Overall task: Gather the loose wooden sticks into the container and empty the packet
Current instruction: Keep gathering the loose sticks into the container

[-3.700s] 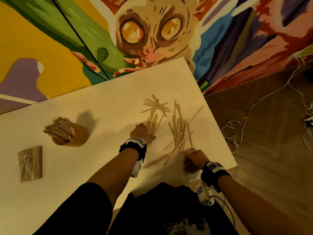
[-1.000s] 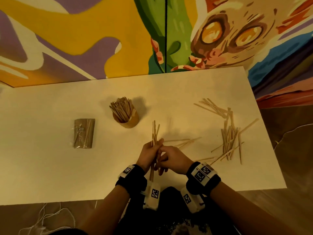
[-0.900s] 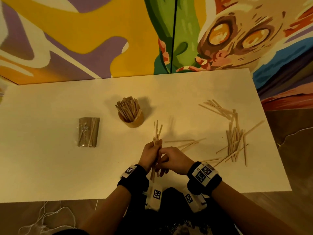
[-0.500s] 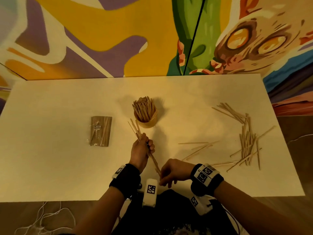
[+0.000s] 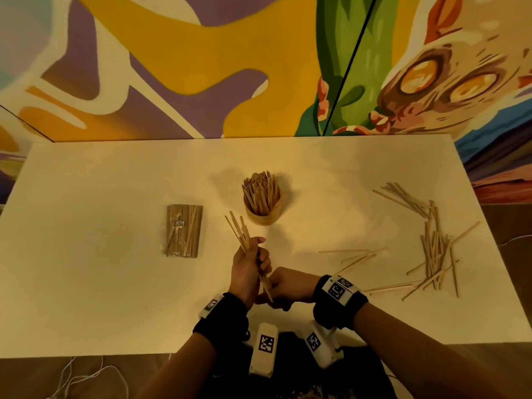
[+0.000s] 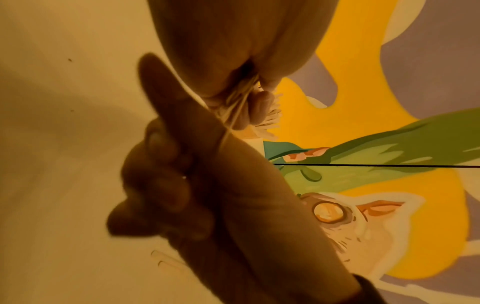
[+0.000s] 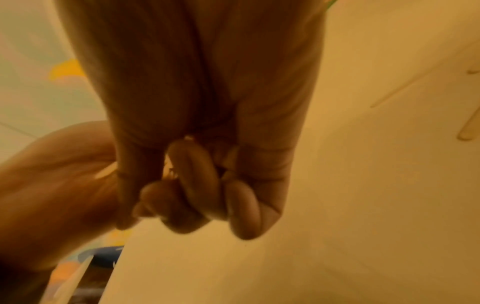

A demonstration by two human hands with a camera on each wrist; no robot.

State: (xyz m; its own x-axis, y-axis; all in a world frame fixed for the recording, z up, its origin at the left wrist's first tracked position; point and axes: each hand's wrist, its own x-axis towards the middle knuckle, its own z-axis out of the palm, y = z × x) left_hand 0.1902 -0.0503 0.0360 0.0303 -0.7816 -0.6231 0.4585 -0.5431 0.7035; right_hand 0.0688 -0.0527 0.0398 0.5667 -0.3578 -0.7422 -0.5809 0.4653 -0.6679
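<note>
**Count of items on the table**

Container (image 5: 262, 214): 1, packed with sticks too many to count. Packet (image 5: 184, 230): 1. Hands: 2, left hand (image 5: 249, 270) and right hand (image 5: 289, 287). Held bundle of sticks (image 5: 240, 233): 1, number unclear. Loose sticks (image 5: 431, 243): roughly thirty, overlapping. Table (image 5: 86, 283): 1.

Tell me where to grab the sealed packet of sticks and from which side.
Take the packet across its middle from above, thumb on one long edge, fingers on the other. It lies flat on the table, long axis running away from you, with bare surface along both long sides.
</note>
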